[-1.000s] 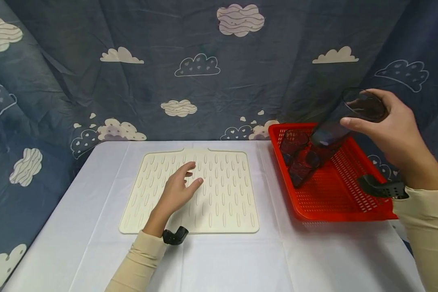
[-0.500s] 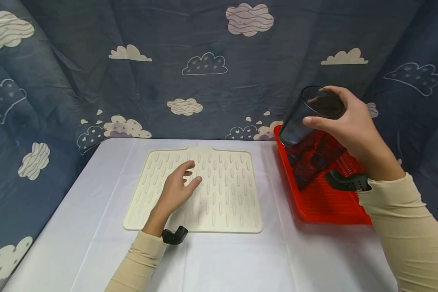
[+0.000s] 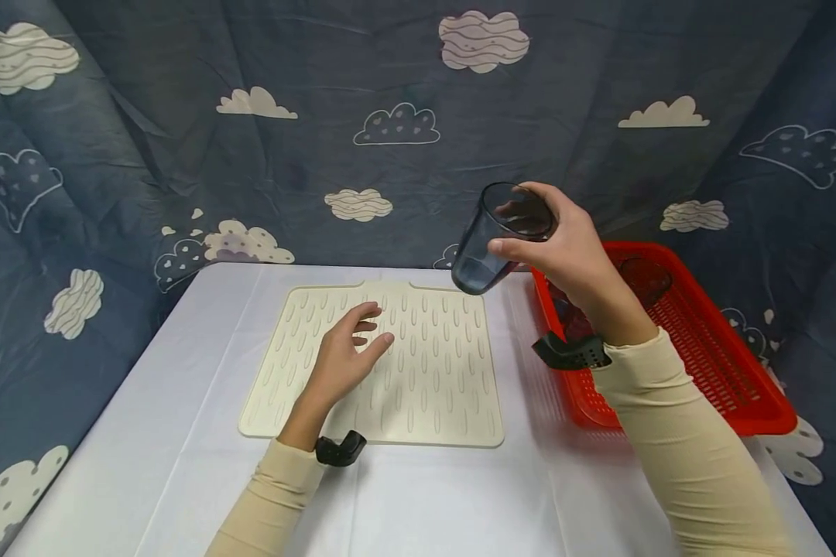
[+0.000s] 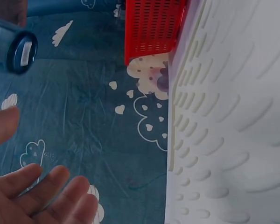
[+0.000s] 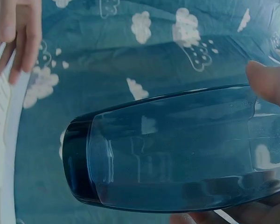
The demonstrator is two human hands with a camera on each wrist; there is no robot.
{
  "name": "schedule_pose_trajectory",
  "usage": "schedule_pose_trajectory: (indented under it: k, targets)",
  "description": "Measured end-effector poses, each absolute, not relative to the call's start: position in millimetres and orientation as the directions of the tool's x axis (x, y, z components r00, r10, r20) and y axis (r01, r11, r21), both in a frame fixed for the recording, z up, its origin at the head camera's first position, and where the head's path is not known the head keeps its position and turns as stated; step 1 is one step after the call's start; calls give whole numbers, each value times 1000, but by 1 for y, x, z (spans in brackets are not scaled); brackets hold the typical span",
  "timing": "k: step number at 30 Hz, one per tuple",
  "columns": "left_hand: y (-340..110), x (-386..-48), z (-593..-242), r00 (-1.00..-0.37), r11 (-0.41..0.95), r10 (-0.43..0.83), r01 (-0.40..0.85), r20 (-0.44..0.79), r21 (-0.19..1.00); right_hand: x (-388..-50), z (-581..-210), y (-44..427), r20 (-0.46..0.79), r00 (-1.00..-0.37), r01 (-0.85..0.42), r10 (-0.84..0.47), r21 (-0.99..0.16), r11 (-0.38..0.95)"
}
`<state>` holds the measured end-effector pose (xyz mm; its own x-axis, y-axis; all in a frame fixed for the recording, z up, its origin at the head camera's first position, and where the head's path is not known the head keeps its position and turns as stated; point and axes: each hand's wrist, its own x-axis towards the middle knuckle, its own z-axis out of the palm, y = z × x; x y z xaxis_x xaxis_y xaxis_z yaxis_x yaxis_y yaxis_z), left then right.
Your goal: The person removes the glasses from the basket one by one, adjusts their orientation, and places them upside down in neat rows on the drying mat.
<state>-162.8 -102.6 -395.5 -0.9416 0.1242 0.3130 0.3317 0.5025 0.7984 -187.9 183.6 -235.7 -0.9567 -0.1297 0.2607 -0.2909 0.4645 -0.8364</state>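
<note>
A blue-tinted drinking glass (image 3: 486,251) is tilted in the air, its base pointing down and left. My right hand (image 3: 574,251) grips it near the rim, thumb on the near side and fingers behind. In the right wrist view the glass (image 5: 177,154) fills the middle, and its thick base shows at the left. Over the cream ridged drying mat (image 3: 446,371) my left hand (image 3: 344,352) hovers, fingers loosely bent and holding nothing. The left wrist view shows the left fingers (image 4: 60,191) apart from everything.
At the right stands a red perforated basket (image 3: 724,363), partly hidden by the right arm. Inside it another dark glass (image 3: 644,280) shows, and further glass lies behind the wrist. A white cloth (image 3: 453,495) covers the table, and a cloud-print curtain (image 3: 390,62) hangs behind.
My right hand has carried the glass left, out from above the basket to near the mat's back right corner. The left hand has stayed nearly still. The view has shifted slightly.
</note>
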Motion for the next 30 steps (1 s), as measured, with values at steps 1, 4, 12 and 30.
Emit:
schedule_pose_trajectory:
  k: [1,4,12,30]
  targets:
    - [-102,-163,-395,-940,490,126,338,318,804,-189,-237,179,263,-954,-299,-142,-842,450]
    - [-101,-163,-394,-933,436,131,358,336,826,-194,-243,164,266,-947,-319,-182,-852,414]
    - [-95,-165,-392,-923,335,147,384,355,860,-202,-254,125,261,-925,-358,-278,-843,402]
    - [-100,-167,-388,-944,201,134,324,301,925,-199,-272,96,187,-884,-320,-429,-911,262]
